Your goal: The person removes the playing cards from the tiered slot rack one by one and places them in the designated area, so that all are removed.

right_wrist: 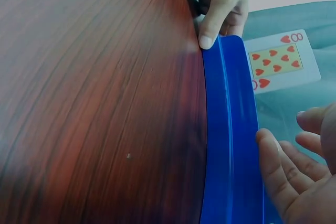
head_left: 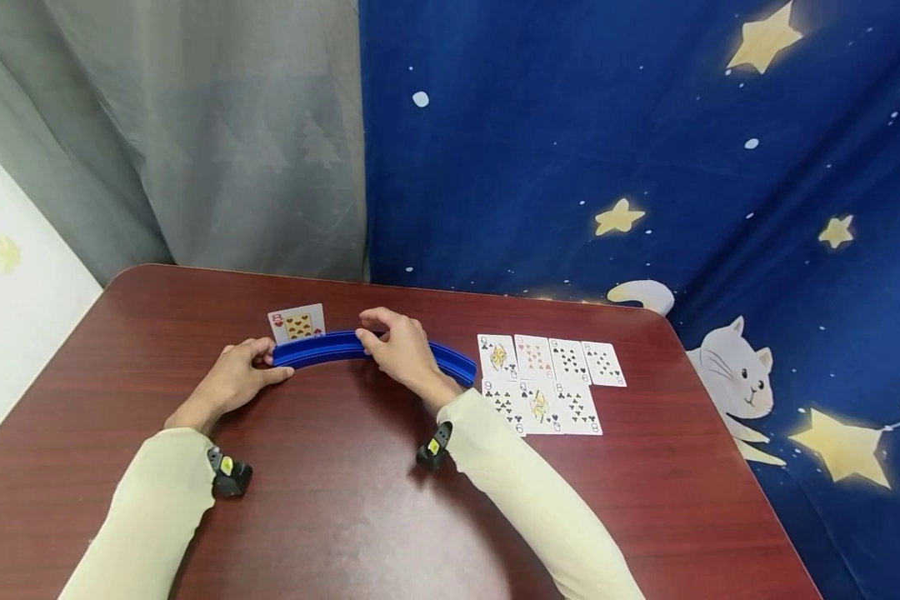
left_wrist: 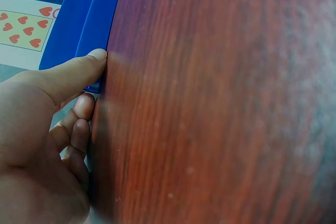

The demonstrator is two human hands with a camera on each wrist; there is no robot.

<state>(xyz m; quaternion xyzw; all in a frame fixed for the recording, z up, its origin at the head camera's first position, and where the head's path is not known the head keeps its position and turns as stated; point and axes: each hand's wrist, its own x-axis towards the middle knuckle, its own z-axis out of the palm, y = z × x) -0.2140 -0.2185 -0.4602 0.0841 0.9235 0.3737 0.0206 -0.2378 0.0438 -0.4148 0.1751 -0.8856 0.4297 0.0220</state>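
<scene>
A long curved blue playing card holder lies on the table. My left hand pinches its left end; the left wrist view shows the thumb on top and the other fingers curled below. An eight of hearts stands upright in the holder close to that end. Near the holder's middle is my right hand, its thumb and fingers apart and no card between them. In the right wrist view, one fingertip of it is right at the holder's edge.
To the right of the holder, several playing cards lie face up in two rows, partly hidden by the right sleeve. The reddish-brown wooden table reaches back to a grey curtain and a blue starry curtain.
</scene>
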